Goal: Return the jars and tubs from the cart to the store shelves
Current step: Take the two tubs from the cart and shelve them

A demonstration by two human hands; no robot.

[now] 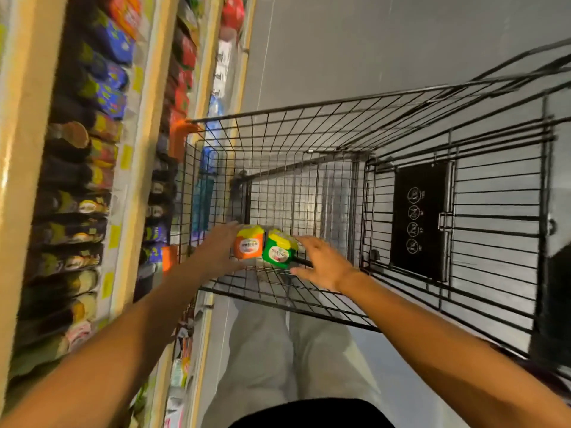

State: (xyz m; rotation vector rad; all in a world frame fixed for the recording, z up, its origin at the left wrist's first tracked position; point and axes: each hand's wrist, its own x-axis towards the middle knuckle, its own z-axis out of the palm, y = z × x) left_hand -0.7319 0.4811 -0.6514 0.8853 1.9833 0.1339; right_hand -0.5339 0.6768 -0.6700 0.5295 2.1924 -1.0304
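Two tubs stand side by side on the wire floor of the black shopping cart (278,131), near its closer corner. The orange tub (249,247) has a yellow lid and a white label. The green tub (278,250) to its right also has a yellow lid. My left hand (219,250) reaches into the cart with its fingers extended along the orange tub's left side, touching or nearly touching it. My right hand (321,264) is spread open just right of the green tub, fingers close to it. Neither tub is lifted.
Store shelves (139,168) run along the left, packed with jars, packets and boxes behind yellow price tags. The cart's folded child seat with a black warning panel (421,220) lies to the right. Grey floor shows beyond the cart. My legs in light trousers are below.
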